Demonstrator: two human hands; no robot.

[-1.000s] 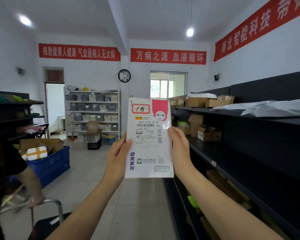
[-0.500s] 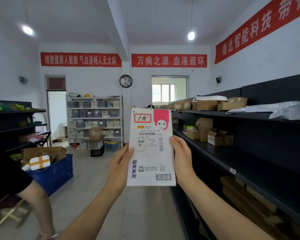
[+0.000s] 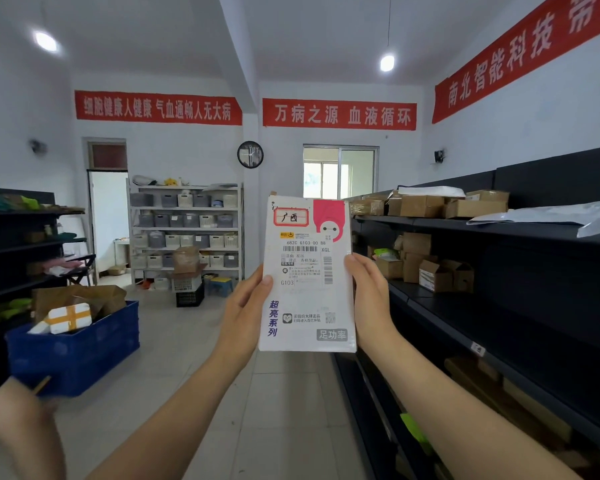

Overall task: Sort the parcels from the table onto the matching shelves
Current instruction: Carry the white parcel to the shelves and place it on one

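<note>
Head cam: both hands hold a flat white parcel upright at chest height in the aisle — left hand with fingers clamped on its left edge, right hand gripping the right edge. Its red-framed label faces the camera. Black shelves with cardboard boxes sit just to the right — a blue crate on the floor to the left.

White parcel, pink corner patch
</note>
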